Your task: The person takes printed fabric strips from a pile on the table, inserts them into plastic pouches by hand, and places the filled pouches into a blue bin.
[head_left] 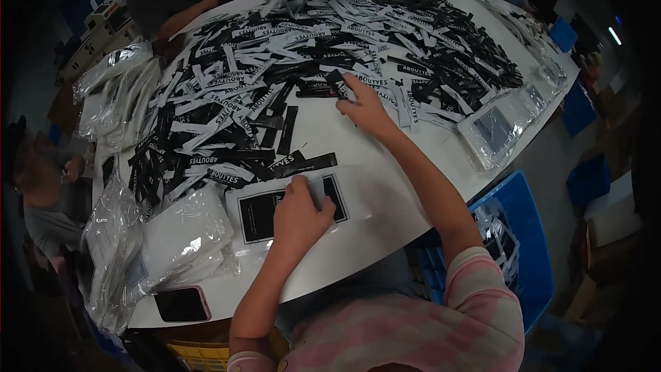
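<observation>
My left hand (299,215) rests on a printed plastic bag (256,219) with a black panel, lying at the table's front. Its fingers curl over the bag's upper part and the thumb sits apart at the right; the fingertips' grip is partly hidden. Farther out, my right hand (365,109) pinches a black stick sachet (337,85) with white lettering at the inner edge of the pile. Black and white stick sachets (296,48) marked ABOUTYES spread in a wide heap before both hands. A few black sachets (313,164) lie just beyond the bag.
Clear plastic bags (186,231) are stacked on the left, with more bags (492,131) on the right. A phone (182,304) lies near the front edge. Below the table's right side stands a blue crate (527,234) holding packets. Other people (51,186) are around the table (385,193).
</observation>
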A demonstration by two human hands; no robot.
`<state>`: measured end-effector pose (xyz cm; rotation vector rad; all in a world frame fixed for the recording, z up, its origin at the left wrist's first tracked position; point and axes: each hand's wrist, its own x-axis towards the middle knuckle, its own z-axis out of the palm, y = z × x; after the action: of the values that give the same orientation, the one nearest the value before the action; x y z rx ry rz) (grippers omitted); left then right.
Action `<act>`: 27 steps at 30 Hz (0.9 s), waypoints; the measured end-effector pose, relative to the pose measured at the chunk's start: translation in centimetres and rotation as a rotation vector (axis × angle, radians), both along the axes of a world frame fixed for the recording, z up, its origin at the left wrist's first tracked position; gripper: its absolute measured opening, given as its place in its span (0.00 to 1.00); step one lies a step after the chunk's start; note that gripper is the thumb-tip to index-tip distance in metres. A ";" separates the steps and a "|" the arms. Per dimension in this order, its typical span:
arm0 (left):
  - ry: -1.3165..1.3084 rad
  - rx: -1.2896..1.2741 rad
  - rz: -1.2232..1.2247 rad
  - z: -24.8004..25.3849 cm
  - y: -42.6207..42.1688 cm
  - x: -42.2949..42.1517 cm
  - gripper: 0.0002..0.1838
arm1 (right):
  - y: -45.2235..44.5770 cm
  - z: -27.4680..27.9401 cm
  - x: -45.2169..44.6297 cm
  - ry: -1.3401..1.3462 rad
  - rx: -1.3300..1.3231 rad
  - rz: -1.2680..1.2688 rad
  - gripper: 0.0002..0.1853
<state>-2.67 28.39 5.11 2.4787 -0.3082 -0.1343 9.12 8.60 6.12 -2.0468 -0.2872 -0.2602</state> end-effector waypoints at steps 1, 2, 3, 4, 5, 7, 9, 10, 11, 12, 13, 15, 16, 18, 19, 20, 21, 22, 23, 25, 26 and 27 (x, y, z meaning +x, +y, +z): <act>0.082 -0.130 0.007 0.0 0.4 0.3 0.24 | -0.5 -0.5 -0.4 -0.025 0.042 -0.062 0.13; 0.006 -0.209 0.017 -0.6 0.6 0.4 0.16 | -1.0 -1.3 -0.5 -0.052 0.086 -0.123 0.14; 0.000 -0.216 0.015 -1.2 1.0 0.7 0.16 | -1.1 -1.7 -0.6 -0.083 0.158 -0.122 0.14; 0.179 -0.346 0.030 -1.7 1.4 1.1 0.11 | -1.3 -2.1 -0.6 -0.091 0.153 -0.121 0.14; 0.358 -0.473 0.042 -2.0 1.6 1.3 0.08 | -1.4 -2.6 -0.7 -0.049 0.368 -0.131 0.11; 0.326 -0.568 0.068 -1.9 1.5 1.1 0.08 | -0.9 -2.1 -1.0 -0.008 0.679 -0.179 0.08; 0.426 -0.665 0.082 -2.4 1.9 1.2 0.08 | -1.1 -2.7 -1.1 -0.049 0.678 -0.203 0.09; 0.426 -0.661 0.073 -2.4 1.9 1.2 0.08 | -1.2 -2.9 -1.3 -0.090 0.679 -0.227 0.10; 0.440 -0.681 0.076 -2.3 1.9 1.2 0.08 | -0.9 -3.4 -1.9 -0.045 0.659 -0.205 0.11; 0.455 -0.698 0.077 -2.2 1.8 1.2 0.09 | -0.4 -4.6 -2.1 0.040 0.643 -0.202 0.12; 0.455 -0.694 0.065 -2.0 1.8 1.2 0.09 | 0.1 -5.2 -2.1 0.124 0.626 -0.199 0.12; 0.459 -0.685 0.083 -1.7 1.8 1.1 0.08 | -0.3 -4.9 -1.9 0.078 0.536 -0.192 0.12; 0.462 -0.682 0.075 -1.6 1.8 1.0 0.08 | -0.9 -4.2 -1.8 0.138 0.509 -0.209 0.13; 0.485 -0.691 0.089 -1.6 2.0 1.0 0.08 | -2.7 -0.1 -3.5 0.422 0.322 -0.097 0.16; 0.484 -0.694 0.090 -1.8 2.1 1.1 0.08 | -4.1 1.2 -4.0 0.588 0.188 0.090 0.16; 0.481 -0.703 0.082 -2.2 2.1 1.2 0.08 | -5.3 1.9 -4.2 0.750 0.048 0.278 0.16; 0.476 -0.714 0.071 -2.4 2.1 1.2 0.08 | -6.1 2.0 -4.2 0.868 -0.036 0.381 0.14; 0.472 -0.717 0.065 -2.3 2.1 1.2 0.08 | -6.6 1.6 -4.0 0.914 -0.016 0.307 0.13; 0.493 -0.731 0.067 -2.0 2.1 1.2 0.08 | -7.4 0.7 -3.5 0.957 0.008 0.230 0.12; 0.511 -0.730 0.060 -1.8 2.2 1.2 0.08 | -10.3 -1.6 0.3 0.576 0.026 -0.030 0.14; 0.505 -0.775 0.061 -1.8 2.4 1.2 0.08 | -11.0 -2.3 1.4 0.297 -0.067 -0.260 0.13; 0.497 -0.819 0.062 -1.8 2.5 1.3 0.07 | -10.6 -2.0 1.4 0.144 0.055 -0.334 0.13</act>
<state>-1.41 30.90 3.33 1.5755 -0.0463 -0.4825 10.54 -2.05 4.10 -2.0401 0.1510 -0.3188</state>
